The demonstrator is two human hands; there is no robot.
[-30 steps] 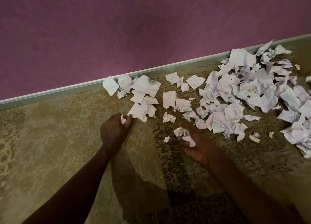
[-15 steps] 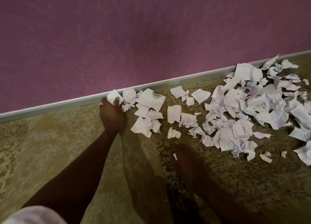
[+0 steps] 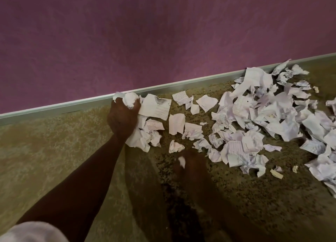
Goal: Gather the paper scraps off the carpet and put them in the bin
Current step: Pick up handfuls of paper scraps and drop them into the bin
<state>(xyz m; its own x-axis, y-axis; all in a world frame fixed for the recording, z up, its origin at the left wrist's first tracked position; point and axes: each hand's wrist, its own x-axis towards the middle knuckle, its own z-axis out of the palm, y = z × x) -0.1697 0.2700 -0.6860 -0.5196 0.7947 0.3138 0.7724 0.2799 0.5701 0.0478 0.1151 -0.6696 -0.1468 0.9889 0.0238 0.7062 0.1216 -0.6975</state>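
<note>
A purple wall meets olive carpet at a pale skirting board. Against that board, the left hand is clenched around crumpled paper scraps; more torn scraps litter the carpet beside it. The right hand is blurred, its grip unreadable.
</note>
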